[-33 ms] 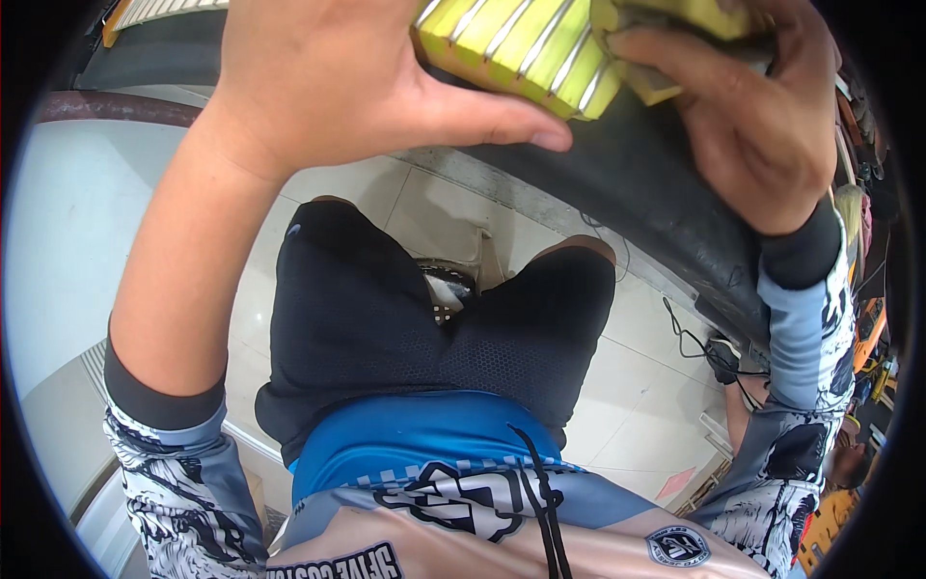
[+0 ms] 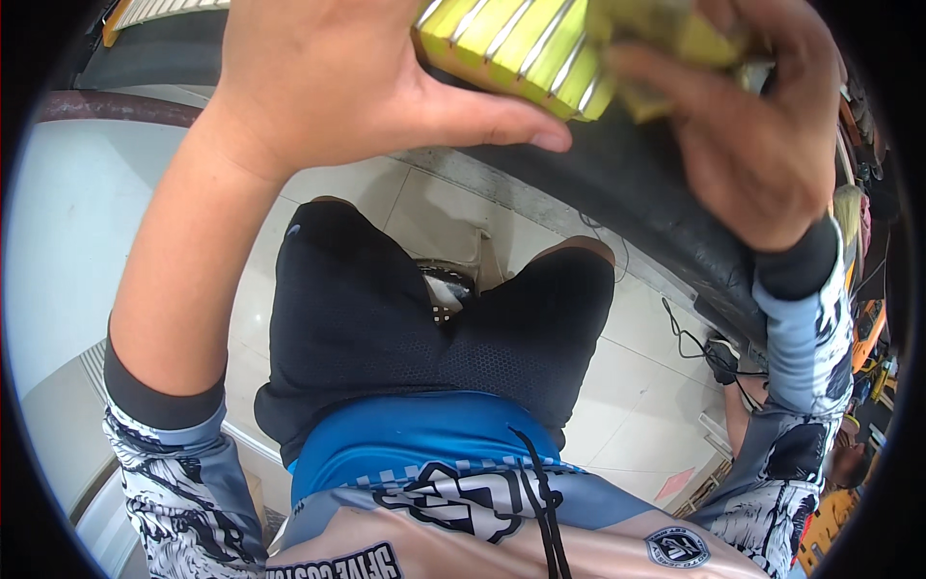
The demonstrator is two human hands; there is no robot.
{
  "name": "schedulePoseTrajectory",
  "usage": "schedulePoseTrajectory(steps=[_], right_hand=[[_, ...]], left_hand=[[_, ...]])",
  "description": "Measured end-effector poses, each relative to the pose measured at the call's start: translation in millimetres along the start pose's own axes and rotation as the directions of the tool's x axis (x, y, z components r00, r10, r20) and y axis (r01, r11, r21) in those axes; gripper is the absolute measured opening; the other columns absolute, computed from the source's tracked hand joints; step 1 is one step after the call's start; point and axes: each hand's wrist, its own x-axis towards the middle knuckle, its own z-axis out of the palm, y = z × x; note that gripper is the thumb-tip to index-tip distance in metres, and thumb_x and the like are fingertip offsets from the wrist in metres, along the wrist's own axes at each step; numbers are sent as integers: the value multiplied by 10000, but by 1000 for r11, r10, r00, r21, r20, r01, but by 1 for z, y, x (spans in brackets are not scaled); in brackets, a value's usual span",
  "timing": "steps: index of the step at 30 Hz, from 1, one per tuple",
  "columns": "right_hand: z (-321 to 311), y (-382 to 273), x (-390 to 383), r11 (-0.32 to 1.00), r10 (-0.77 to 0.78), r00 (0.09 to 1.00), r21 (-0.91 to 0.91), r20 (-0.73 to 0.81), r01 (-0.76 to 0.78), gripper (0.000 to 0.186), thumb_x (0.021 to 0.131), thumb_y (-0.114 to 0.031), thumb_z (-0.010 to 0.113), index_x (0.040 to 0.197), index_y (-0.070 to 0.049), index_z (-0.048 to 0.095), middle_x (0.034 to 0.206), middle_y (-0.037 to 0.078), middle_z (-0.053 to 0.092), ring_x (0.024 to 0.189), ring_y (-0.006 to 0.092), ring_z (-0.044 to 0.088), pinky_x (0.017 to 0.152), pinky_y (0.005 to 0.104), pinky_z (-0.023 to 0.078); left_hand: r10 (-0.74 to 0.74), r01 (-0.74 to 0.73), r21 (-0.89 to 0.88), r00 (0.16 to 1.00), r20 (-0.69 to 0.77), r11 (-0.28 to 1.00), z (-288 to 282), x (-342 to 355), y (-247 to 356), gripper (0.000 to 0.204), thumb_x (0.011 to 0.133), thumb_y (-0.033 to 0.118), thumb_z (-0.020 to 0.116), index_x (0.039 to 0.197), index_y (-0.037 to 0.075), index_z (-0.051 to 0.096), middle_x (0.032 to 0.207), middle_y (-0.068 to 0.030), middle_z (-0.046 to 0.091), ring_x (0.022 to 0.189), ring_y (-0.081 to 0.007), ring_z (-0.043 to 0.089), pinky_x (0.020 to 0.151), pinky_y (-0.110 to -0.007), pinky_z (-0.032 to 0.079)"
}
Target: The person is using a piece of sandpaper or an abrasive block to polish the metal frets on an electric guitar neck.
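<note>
A bright yellow-green block (image 2: 511, 48) with silver strips running side by side across it lies at the top edge, partly cut off. My left hand (image 2: 333, 92) is around its left side, the thumb stretched along the near edge; the other fingers are beyond the picture. At the block's right end, my right hand (image 2: 757, 145) is closed on a smaller yellow-green piece (image 2: 675, 43). That piece is smeared by motion, so its exact kind cannot be made out. It appears to touch or overlap the block's end.
Below the hands runs a dark curved bench edge (image 2: 666, 183). My knees in black shorts (image 2: 357, 289) are under it, over a pale tiled floor (image 2: 617, 405). A black cable (image 2: 685, 338) and another person's arm or leg (image 2: 750, 388) are at the right. Tools crowd the right rim.
My right hand and the piece in it have shifted slightly and are more blurred. My left hand and the block have stayed put.
</note>
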Motion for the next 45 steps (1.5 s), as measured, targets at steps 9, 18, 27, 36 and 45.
schedulePoseTrajectory(steps=[9, 18, 27, 36, 45], right_hand=[[0, 4, 2, 959, -243, 968, -165, -63, 230, 518, 605, -228, 973, 1046, -155, 711, 1049, 41, 538, 962, 223, 554, 784, 399, 447], [-10, -18, 2, 994, 91, 996, 58, -6, -90, 411, 650, -250, 942, 1011, -180, 759, 1059, 35, 521, 947, 234, 533, 794, 406, 428], [-29, -30, 11, 905, 385, 902, 112, 194, -410, 467, 639, -215, 988, 1029, -160, 738, 1077, 42, 522, 912, 225, 527, 755, 402, 445], [-1, 20, 6, 944, -305, 952, -130, 15, 305, 505, 610, -260, 977, 1008, -126, 698, 1075, 27, 536, 904, 236, 525, 754, 420, 426], [0, 4, 5, 973, -228, 974, -30, -8, 228, 527, 650, -285, 977, 1100, -184, 722, 1064, 29, 526, 944, 224, 527, 805, 432, 420]], left_hand=[[-8, 11, 59, 998, -55, 998, 11, -9, -6, 785, 606, 635, 924, 1021, 14, 681, 939, -125, 676, 816, -275, 659, 727, -358, 501], [-27, 26, 40, 999, 29, 999, -4, 3, 6, 800, 607, 654, 919, 1027, 18, 675, 949, -120, 679, 808, -266, 652, 716, -357, 492], [-34, 34, 10, 999, 11, 999, -3, 4, 5, 790, 602, 641, 923, 1026, 22, 675, 950, -118, 679, 808, -264, 649, 723, -354, 488], [-16, 17, 68, 1000, -20, 998, 8, -3, -1, 797, 600, 642, 922, 1032, 20, 674, 945, -117, 672, 795, -259, 639, 715, -354, 483], [-34, 34, 7, 999, 22, 999, -3, 0, 1, 792, 616, 647, 914, 1031, 15, 677, 947, -125, 676, 809, -262, 652, 719, -352, 491]])
